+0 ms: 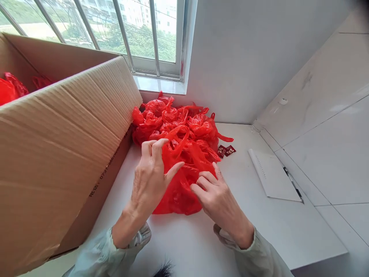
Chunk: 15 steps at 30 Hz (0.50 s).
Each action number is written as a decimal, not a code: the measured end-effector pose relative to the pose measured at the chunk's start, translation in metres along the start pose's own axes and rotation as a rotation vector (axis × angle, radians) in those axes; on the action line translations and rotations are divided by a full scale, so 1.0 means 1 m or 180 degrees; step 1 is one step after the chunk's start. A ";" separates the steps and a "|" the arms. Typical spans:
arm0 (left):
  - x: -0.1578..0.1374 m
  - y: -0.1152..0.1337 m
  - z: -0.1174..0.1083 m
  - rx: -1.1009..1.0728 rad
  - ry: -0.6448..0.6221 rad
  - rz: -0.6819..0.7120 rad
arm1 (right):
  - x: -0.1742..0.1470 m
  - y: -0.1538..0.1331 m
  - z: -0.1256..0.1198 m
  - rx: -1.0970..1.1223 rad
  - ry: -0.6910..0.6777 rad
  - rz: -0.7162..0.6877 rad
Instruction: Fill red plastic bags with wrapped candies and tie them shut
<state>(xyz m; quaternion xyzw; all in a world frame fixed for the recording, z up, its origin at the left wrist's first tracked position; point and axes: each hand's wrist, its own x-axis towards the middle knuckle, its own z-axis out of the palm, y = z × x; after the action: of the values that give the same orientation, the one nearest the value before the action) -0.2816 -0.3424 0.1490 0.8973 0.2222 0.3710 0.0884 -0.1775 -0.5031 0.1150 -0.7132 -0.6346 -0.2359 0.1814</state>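
Both hands on the nearest red bag (178, 192), at the counter (259, 231).
Left hand (150, 177) pinching plastic, right hand (216, 196) pressing flat, fingers loose; better gripped by the handles, clear of the pile (178, 119).

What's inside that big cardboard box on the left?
Over the rim of the cardboard box, a few red plastic bags show at its far left corner, like those in the pile on the table. The box's near wall hides everything lower down.

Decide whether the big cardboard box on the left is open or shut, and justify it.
Open. The cardboard box has no flaps across its top, and red bags show inside over its rim.
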 end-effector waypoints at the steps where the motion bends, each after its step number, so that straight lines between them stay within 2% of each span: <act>1: -0.002 0.003 -0.003 0.0018 -0.0164 -0.0088 | -0.001 -0.004 -0.004 0.0108 0.0070 -0.0043; 5: -0.008 0.016 -0.014 0.0490 -0.1204 -0.0222 | -0.004 -0.019 -0.016 0.0437 0.0211 -0.0161; 7: -0.009 0.017 -0.022 0.0527 -0.1608 -0.0190 | -0.006 -0.022 -0.020 0.0540 0.0128 -0.0185; 9: -0.010 0.014 -0.032 0.0508 -0.1662 -0.0190 | -0.009 -0.022 -0.024 0.0622 -0.0107 -0.0171; 11: -0.013 0.010 -0.047 0.0509 -0.1486 -0.0238 | -0.013 -0.021 -0.028 0.0695 -0.0399 -0.0003; 15: -0.024 0.002 -0.081 0.0648 -0.1102 -0.0224 | -0.021 -0.017 -0.033 0.0489 -0.0687 0.0952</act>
<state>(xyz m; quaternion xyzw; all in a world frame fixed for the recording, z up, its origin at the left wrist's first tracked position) -0.3532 -0.3557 0.1923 0.9437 0.2713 0.1836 0.0470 -0.1996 -0.5365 0.1292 -0.8047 -0.5536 -0.0794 0.1992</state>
